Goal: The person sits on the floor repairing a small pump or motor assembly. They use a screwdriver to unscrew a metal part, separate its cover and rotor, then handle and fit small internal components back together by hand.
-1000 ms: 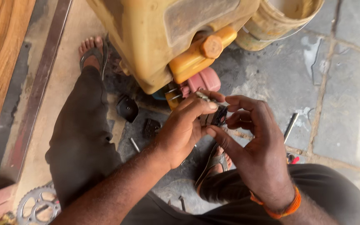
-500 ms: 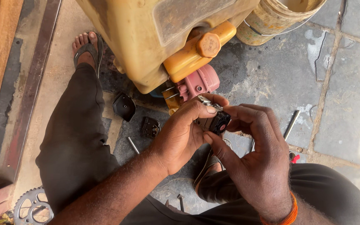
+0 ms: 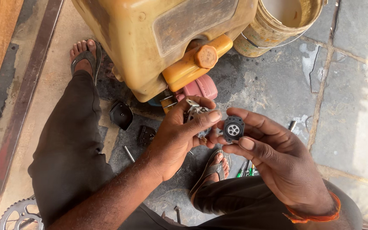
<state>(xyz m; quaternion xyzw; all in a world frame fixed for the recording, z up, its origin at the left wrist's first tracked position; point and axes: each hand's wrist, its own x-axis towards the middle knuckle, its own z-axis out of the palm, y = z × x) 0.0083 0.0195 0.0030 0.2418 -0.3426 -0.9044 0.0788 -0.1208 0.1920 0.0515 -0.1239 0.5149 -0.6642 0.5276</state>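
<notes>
My left hand (image 3: 179, 136) grips a small grey metal engine part (image 3: 194, 111), thumb pressed across its front. Just to the right, my right hand (image 3: 273, 153) pinches a small square black plate (image 3: 234, 129) with a round centre ring of pale holes, held between thumb and fingers. The two pieces are slightly apart, almost touching. An orange band (image 3: 316, 215) circles my right wrist. Both hands hover above my crossed legs and sandalled foot (image 3: 213, 170).
A large yellow tank (image 3: 150, 47) with an orange cap (image 3: 206, 56) stands ahead, a pink part (image 3: 199, 88) under it. A dirty bucket (image 3: 277, 21) is at top right. Black parts (image 3: 121, 114), bolts and a sprocket (image 3: 20, 215) lie on the stone floor.
The black plate has come off the metal part and now sits in my right hand, moved a little to the right. The view has shifted slightly.
</notes>
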